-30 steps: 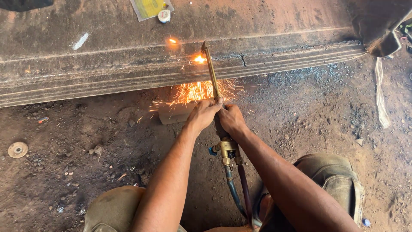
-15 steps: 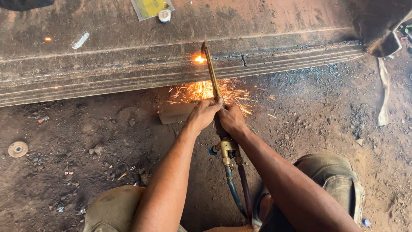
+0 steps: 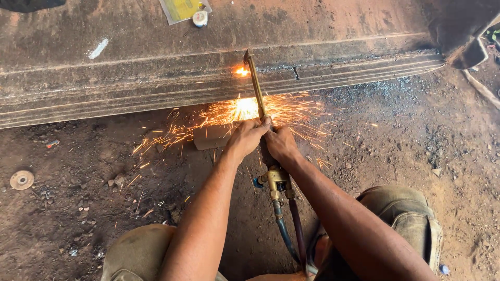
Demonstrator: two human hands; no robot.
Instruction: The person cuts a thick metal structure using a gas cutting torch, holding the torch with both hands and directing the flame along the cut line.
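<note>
Gripping the cutting torch two-handed for steadiness: left hand and right hand both clenched on its tube, tip at the steel slab edge, sparks falling to the dirt floor.

the floor is bare, reddish-brown packed dirt, strewn with small stones, scraps and dark ash-like grit toward the right. a round rusty metal disc lies at the left. a flat brick-like block sits on the ground. on top, far back, lie a yellow paper sheet and a small white round cap. daylight is soft and even.
</note>
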